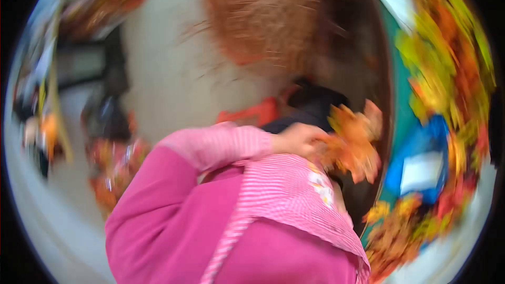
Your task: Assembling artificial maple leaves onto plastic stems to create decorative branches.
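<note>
My left arm, in a pink sleeve with a striped cuff, bends across the front of my striped apron (284,189). My left hand (299,139) is closed at the near end of a bunch of orange artificial maple leaves (353,139), which points right toward the table edge. Motion blur softens the fingers, and the stems within them do not show. A thin skin-coloured strip shows beside the apron's right edge, below the leaves. My right hand itself cannot be made out.
At right, a green-topped table (404,79) carries yellow, green and red leaves (447,47) and a blue package (426,163) with a white label. A blurred brown heap (263,13) lies ahead on the floor. A red object (252,113) and clear-bagged leaves (113,160) lie nearer.
</note>
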Demonstrator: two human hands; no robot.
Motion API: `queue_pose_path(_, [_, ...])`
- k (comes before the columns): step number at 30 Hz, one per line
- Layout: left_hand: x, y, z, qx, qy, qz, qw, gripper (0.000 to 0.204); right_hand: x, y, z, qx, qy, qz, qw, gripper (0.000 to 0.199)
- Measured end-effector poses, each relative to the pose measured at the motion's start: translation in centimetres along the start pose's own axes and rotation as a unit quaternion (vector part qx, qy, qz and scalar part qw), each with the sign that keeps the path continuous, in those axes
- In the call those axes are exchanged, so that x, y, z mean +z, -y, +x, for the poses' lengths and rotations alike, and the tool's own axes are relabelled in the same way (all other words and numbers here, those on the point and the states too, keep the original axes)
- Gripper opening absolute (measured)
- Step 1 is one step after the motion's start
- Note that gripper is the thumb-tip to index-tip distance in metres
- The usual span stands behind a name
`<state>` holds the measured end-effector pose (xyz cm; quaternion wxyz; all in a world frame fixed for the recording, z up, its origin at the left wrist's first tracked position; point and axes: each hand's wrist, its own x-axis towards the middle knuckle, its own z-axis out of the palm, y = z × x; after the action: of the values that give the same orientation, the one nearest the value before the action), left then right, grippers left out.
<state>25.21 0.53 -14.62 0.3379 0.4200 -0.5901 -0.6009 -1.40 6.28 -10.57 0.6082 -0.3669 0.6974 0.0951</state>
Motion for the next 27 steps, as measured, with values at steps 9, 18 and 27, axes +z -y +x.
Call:
queue_pose_path(9, [1.4,-2.1,2.2,0.0,0.062,-0.057,0.996,0.019,-0.4,3.0,-13.2,-0.259,-0.282,0.019,0.924,0.008])
queue_pose_path(18, [4.7,-1.2,0.2,0.313,0.219,0.191,0.904,0.026,3.4,6.3,-9.0,-0.352,-0.168,0.407,0.826,0.029])
queue_pose_path(27, [8.0,-8.3,-0.3,0.408,0.183,0.224,0.866,0.07,2.5,-0.6,-18.8,-0.462,-0.392,0.362,0.708,0.019])
